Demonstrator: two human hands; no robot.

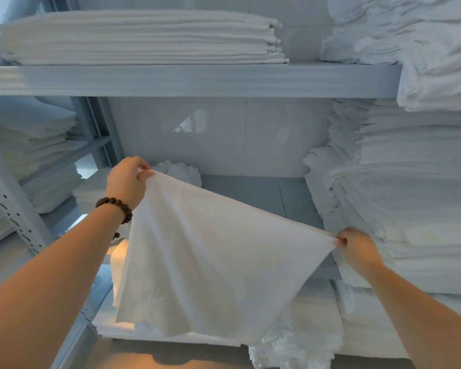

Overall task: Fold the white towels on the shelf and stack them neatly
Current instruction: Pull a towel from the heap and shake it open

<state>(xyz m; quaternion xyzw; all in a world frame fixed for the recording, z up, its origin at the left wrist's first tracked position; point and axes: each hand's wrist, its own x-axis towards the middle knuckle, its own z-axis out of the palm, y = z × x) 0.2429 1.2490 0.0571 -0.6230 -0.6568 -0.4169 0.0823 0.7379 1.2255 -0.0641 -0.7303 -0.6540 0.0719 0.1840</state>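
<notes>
Item: one white towel (210,262), held open in the air in front of the shelf (11,203). Its top edge is drawn taut between two hands and slants down from left to right, and the rest hangs loose in a broad fan. Left hand (127,182), bead bracelet (115,207) at the wrist: one upper corner is pinched between the thumb and curled fingers (144,174). Right hand (357,247): the opposite corner is pinched likewise, fingers (341,241) clenched on the cloth. Surroundings: a flat, even stack (139,38) is kept on the upper board (197,81). A tall folded stack (410,195) stands at the right of the middle board (250,193), just beside the right hand. A crumpled heap (423,35) overhangs the upper board at the right. A small rumpled bundle (181,169) lies at the back, behind the left hand. More white cloth (304,347) is seen low down, partly hidden by the held towel. Step in hand, as judged: the towel is spread and squared for its first fold, and no fold is yet made in it. Next move, as judged: the two corners are to be brought together so that the edges meet evenly, with the hanging part kept from twisting. The piece can then be halved again and laid on a stack. Which stack is meant cannot be told.
</notes>
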